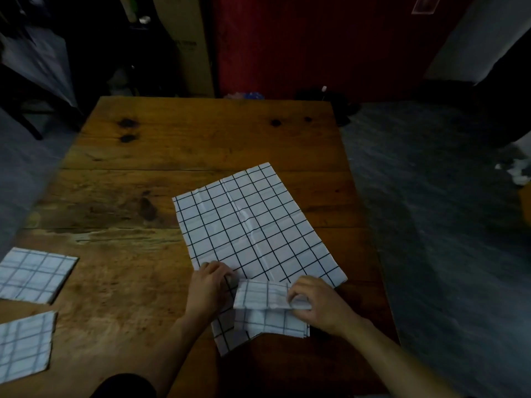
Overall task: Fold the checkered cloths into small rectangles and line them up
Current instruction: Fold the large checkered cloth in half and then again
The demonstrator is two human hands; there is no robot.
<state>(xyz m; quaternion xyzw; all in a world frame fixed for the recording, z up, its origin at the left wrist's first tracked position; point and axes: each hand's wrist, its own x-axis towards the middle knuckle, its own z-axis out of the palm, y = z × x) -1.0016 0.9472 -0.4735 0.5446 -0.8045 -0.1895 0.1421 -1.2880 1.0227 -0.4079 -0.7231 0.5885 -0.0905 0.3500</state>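
A dim room in a home, or perhaps a storage corner; which one is hard to tell. A worn wooden table (201,156) with dark knots stands on a grey floor (431,196). Behind it are a red wall (316,44), a tall cardboard box (189,44) and dark clutter in shadow.
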